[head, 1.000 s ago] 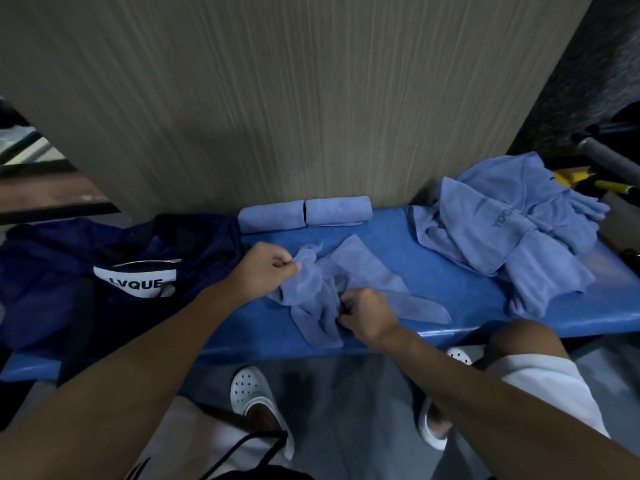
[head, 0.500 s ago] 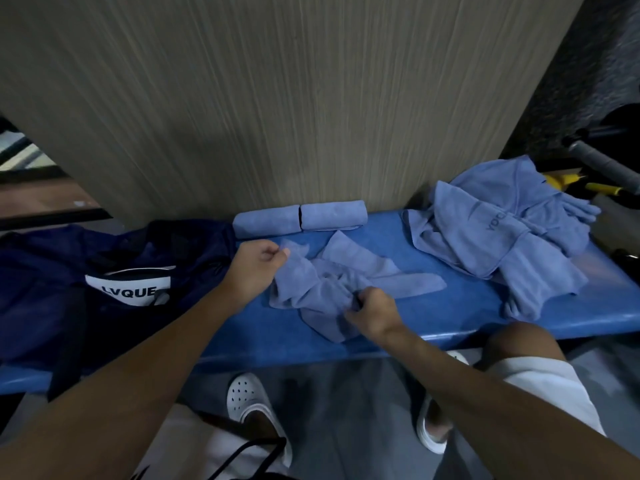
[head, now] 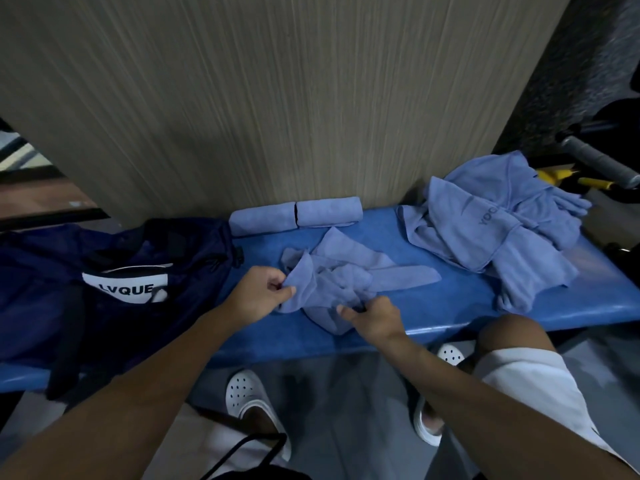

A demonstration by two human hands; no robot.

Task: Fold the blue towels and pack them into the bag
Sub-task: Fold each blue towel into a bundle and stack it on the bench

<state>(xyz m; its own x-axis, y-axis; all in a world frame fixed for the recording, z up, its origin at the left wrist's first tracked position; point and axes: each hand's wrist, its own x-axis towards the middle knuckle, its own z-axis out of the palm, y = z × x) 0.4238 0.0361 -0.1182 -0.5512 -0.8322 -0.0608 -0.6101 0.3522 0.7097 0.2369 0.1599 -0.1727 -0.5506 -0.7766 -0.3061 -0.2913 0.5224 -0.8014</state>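
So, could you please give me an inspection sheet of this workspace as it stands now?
Surface: blue bench.
Job's things: crumpled towel mid-bench; two rolled towels at the bench's back edge; loose towel pile at right; dark bag at left.
Clutter: yellow-handled item beyond the bench's right end.
Grippers: left hand pinches the crumpled towel's left edge; right hand grips its near part.
Cables: nothing seen.
Surroundings: wood-grain wall, grey floor.

left hand (head: 258, 295) pinches crumpled towel (head: 346, 282) | right hand (head: 375, 317) apparently grips it | bench (head: 433, 306)
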